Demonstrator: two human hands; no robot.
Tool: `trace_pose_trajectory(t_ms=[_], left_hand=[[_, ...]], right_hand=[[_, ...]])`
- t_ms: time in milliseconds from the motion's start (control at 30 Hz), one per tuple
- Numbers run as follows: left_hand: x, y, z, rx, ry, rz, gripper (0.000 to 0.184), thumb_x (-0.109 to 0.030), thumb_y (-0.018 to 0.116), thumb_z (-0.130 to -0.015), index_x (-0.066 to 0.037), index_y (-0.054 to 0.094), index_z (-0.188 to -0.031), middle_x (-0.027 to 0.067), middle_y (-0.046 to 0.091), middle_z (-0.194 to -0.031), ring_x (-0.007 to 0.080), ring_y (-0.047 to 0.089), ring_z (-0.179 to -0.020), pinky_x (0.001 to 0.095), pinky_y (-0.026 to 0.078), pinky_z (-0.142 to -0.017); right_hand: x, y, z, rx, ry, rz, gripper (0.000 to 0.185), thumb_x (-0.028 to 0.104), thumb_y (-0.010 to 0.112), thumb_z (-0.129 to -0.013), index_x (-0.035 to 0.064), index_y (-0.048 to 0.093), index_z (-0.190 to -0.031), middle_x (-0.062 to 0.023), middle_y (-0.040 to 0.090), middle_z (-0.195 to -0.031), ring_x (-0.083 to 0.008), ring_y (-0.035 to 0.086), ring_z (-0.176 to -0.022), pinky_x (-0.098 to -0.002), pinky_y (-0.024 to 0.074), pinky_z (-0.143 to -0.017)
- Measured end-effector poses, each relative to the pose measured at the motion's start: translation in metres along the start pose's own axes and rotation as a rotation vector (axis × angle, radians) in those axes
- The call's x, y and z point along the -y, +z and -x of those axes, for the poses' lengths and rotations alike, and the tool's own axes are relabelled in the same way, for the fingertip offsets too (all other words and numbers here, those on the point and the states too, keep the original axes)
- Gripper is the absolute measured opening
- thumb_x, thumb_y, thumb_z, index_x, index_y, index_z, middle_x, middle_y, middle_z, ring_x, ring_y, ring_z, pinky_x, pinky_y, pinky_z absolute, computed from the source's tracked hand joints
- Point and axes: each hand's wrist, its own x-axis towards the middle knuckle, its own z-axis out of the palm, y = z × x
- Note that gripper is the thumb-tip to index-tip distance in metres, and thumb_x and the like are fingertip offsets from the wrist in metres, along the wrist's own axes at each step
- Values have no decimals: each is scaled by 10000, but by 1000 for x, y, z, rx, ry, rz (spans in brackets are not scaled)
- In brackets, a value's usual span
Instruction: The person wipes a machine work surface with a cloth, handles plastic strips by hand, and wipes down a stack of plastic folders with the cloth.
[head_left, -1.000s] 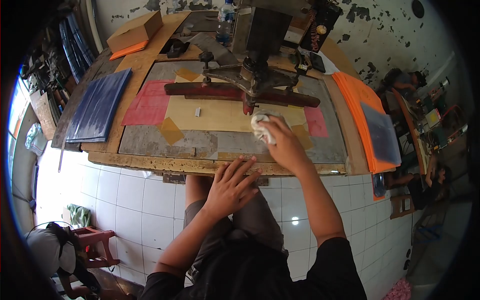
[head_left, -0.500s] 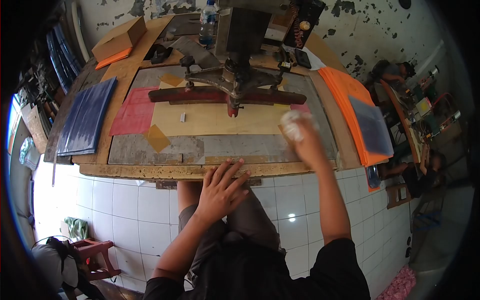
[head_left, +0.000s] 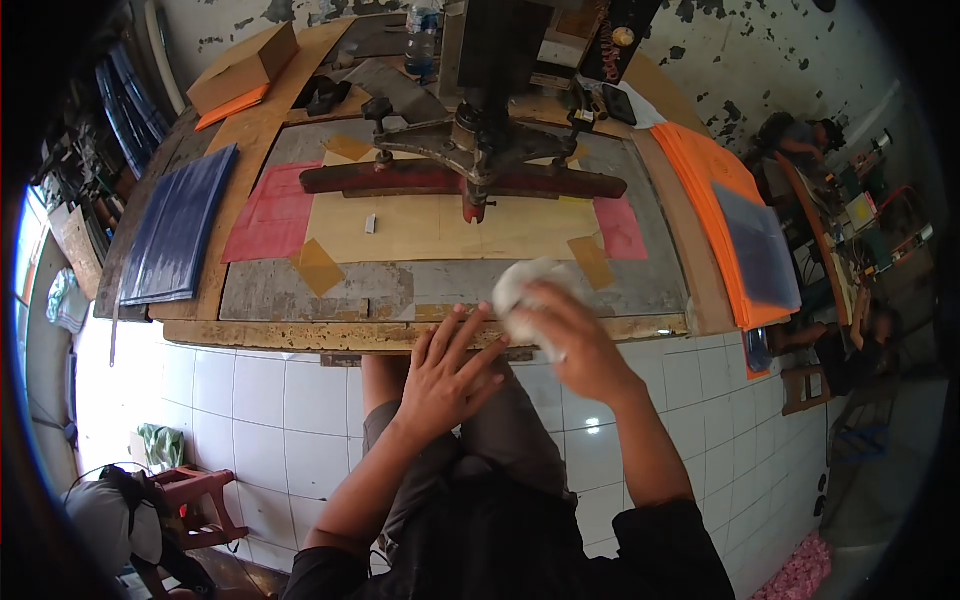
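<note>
A white wad of cloth (head_left: 526, 284), slightly smeared by motion, sits under the fingers of my right hand (head_left: 585, 350) at the front of the grey work plate (head_left: 390, 292). Its fingers are closed on the wad. My left hand (head_left: 447, 375) rests on the wooden front edge (head_left: 270, 333) with its fingers spread, close to the right one. Beyond them lies a long cream sheet (head_left: 430, 240), with pink pieces at its ends and brown tape (head_left: 590, 262) at its corners. A small white piece (head_left: 371, 224) lies on the sheet.
A press head (head_left: 478, 160) with a dark red bar hangs over the plate. Blue plastic sheets (head_left: 180, 230) lie left, an orange stack (head_left: 708, 225) right. A cardboard box (head_left: 243, 66), bottle (head_left: 421, 42) and phone (head_left: 619, 104) stand or lie behind. Other people (head_left: 862, 340) sit at far right.
My right hand has moved left and toward me with the white wad, from the sheet's right end to the front edge beside my left hand. The left hand stays on the edge.
</note>
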Motion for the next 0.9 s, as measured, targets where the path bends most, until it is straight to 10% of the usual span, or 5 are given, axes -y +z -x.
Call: trace_pose_trajectory(t_ms=[300,533,667,900], left_hand=[[2,4,0,-36,-23,9,569,-440,795,-955,-310,647,-1489,188,326,-1784,402,301,-1648,566,308,-1273],[-4,0,-2,-19,-28,2,587,-395,812,-930,-313,652,-1489,149,366,-1773,401,314,-1643,585,305,-1267],[-2,0,-2,-19,-26,31,618,-361,853,-880,-302,677,-1469,118,428,-1745,401,341,-1633,580,283,-1273],[-11,-3,-6,-27,-45,9,617,-401,837,-898,-286,657,-1477,106,420,-1745,386,312,-1644,592,253,-1283]], right_hand=[[22,22,-12,147,-133,-152,514,-42,765,-848,139,732,-1328,-83,598,-1573,-348,555,-1462,-493,485,-1203],[-10,1,-6,-88,201,112,529,-94,735,-835,126,736,-1315,-107,606,-1554,-394,595,-1404,-490,503,-1187],[6,0,24,41,-106,-47,508,-85,705,-877,118,713,-1343,-139,626,-1523,-377,607,-1389,-540,473,-1205],[-109,-53,61,-252,496,354,552,-49,694,-911,111,640,-1437,-175,610,-1511,-416,537,-1445,-538,459,-1208]])
